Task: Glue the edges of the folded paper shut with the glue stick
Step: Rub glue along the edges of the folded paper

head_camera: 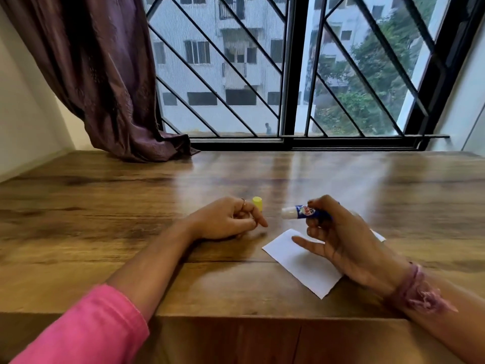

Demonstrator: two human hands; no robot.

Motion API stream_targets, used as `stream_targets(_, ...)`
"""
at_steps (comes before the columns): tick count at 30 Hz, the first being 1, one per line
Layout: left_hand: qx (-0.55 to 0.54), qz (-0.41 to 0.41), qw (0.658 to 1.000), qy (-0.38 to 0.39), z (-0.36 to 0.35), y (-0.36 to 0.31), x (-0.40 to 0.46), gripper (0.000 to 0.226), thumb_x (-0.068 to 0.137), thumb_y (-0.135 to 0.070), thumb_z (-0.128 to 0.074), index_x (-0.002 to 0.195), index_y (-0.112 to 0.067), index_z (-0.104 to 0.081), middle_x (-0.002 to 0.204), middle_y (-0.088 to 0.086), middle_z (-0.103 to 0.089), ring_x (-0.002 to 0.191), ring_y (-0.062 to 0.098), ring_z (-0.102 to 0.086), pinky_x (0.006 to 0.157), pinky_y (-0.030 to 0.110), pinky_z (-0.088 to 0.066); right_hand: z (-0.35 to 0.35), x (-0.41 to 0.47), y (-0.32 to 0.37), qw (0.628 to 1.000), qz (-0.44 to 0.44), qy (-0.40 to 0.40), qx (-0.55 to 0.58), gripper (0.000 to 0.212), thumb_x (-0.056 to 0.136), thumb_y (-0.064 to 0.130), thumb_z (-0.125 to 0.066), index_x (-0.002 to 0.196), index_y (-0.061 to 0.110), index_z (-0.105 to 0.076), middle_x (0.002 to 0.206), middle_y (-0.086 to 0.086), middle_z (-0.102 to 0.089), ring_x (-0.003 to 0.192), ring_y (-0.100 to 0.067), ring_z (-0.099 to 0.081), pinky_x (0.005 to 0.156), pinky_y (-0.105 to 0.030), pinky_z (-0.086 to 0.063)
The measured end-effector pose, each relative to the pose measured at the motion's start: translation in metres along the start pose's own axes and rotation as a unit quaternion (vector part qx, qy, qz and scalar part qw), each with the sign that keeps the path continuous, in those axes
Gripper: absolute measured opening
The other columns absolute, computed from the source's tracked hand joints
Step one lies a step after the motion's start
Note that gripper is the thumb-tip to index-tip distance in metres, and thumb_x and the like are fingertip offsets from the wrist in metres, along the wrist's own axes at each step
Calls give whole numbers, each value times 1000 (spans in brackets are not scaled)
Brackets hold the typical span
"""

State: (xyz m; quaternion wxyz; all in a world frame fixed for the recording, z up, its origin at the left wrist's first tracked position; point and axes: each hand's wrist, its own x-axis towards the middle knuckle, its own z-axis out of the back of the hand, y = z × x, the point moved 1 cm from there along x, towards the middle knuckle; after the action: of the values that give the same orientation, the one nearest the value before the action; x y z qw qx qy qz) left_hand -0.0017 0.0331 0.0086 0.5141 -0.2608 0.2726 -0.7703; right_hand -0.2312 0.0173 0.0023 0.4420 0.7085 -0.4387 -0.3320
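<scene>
Nearest the table's front edge, a white folded sheet of paper (301, 261) lies flat on the brown wood-grain table (105, 206). Above it, the right hand (343, 243) grips a blue glue stick (307, 213) between thumb and curled fingers, its uncapped white tip pointing left and 1 finger stretched out over the paper. Left of the paper, the left hand (225, 219) rests on the table, fingers loosely curled, holding nothing. Just behind it stands a small yellow cap (257, 203).
</scene>
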Motion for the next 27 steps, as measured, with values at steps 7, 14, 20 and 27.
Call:
stream_targets(7,-33,-55,997,51,-1,-4,-3,27,88,-12,-54,103,-21,-74,56,-4,-47,50,6,-42,51,14,-33,8,5,6,993,-12,77,-94,15,75,25,-68,69,12,-72,59,-5,-52,46,-11,-48,66,-37,-57)
stream_targets(14,-35,-65,993,89,-2,-6,-4,31,86,-7,-56,106,-23,-74,53,-14,-44,48,2,-38,51,15,-32,8,16,19,969,-70,175,-158,26,76,27,-65,90,8,-74,61,-4,-53,49,-8,-48,63,-33,-57)
stream_targets(20,-24,-55,991,119,-2,-7,-4,28,87,-5,-59,109,-15,-73,51,-8,-43,43,0,-36,47,12,-30,7,18,31,992,-10,114,-51,31,64,25,-77,90,7,-75,63,-1,-59,52,-9,-56,62,-29,-57)
stream_targets(27,6,-43,990,132,-2,-11,-4,24,90,-8,-62,113,-13,-70,43,-16,-51,40,-1,-40,45,9,-27,10,13,11,995,0,49,-87,34,66,17,-77,96,2,-69,61,-1,-57,51,-7,-56,60,-29,-57)
